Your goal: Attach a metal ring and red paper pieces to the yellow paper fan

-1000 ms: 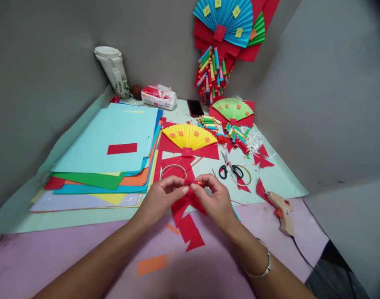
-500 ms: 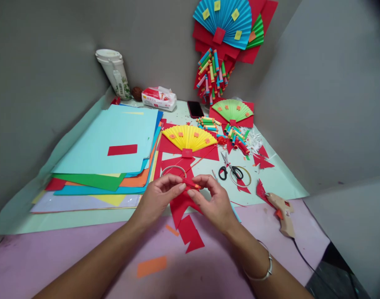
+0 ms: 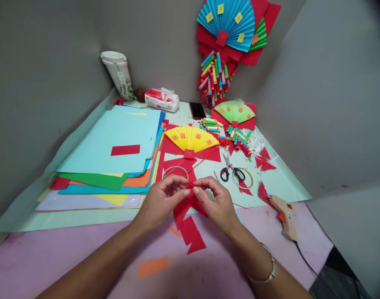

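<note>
In front of my chest, my left hand (image 3: pixel 160 199) and my right hand (image 3: pixel 216 201) meet with their fingertips almost touching. Both pinch a small bundle of red string (image 3: pixel 190 185); whether a paper roll lies inside it is hidden by the fingers. A thin red strand slants up from there toward a yellow pleated paper fan (image 3: pixel 191 139) with orange squares. Just behind my left fingers lies a ring of tape (image 3: pixel 175 168). Red paper scraps (image 3: pixel 191 230) lie beneath and in front of both hands.
Coloured paper sheets (image 3: pixel 112 137) are stacked at left. Black-handled scissors (image 3: pixel 232 168) and a hot glue gun (image 3: pixel 285 211) with its cord lie at right. Behind are a green fan (image 3: pixel 235 111), small paper rolls (image 3: pixel 238 137), a phone (image 3: pixel 197 111), tissues (image 3: pixel 161 100) and a cup (image 3: pixel 118 77).
The orange-ended bit seen at my right fingertips before no longer shows, and red strands now show between the fingers. The whole view has shifted slightly.
</note>
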Demonstrator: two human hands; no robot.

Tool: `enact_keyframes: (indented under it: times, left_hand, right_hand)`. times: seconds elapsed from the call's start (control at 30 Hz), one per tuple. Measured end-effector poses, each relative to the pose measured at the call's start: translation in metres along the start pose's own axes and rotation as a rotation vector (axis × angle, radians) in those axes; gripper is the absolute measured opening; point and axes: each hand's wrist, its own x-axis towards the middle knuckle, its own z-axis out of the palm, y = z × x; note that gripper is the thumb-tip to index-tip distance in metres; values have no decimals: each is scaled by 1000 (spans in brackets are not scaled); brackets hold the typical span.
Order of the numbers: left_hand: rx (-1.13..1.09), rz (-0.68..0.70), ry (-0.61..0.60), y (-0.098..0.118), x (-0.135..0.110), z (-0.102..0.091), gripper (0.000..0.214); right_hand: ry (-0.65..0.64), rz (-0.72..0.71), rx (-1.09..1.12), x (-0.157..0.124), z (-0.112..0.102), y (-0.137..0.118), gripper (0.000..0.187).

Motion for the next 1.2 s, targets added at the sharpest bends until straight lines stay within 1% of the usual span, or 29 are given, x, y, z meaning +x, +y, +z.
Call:
enact_keyframes:
  times: [0.1,0.17,0.3,0.43,0.67,0.8,0.87,1.03,1.2]
  left_hand:
    - [-48,-14,-8,3,1,1,30]
    - [-68,-26,2,3,1,1,32]
    - [-57,-21,-6,1,1,1,28]
    - [-20,6,-3,0,1,1,23]
    - [35,32,-1,5,-2,1,20]
    - [47,50,-1,5,-2,1,19]
    - [62,58,5,5,-2,1,19]
    - [83,123,78,4,-2,-1,21]
    - [139,156,49,4,-2,-1,12]
  right_hand:
    - [19,-24,-17,-1,1,-1,8]
    - [26,-64,-38,-2,1,0,8]
    - [30,-144,-89,-2,3,2,9]
    - [22,-182,-105,-2,2,2,11]
    - [-52,-160,-99,0,-2,0,17]
    - [-88,-150,-89,0,-1,1,13]
    - [-81,-149,-91,0,-1,2,11]
    - [-29,-172,-147,0,0,3,8]
    - [-11,-209,-256,-2,2,5,10]
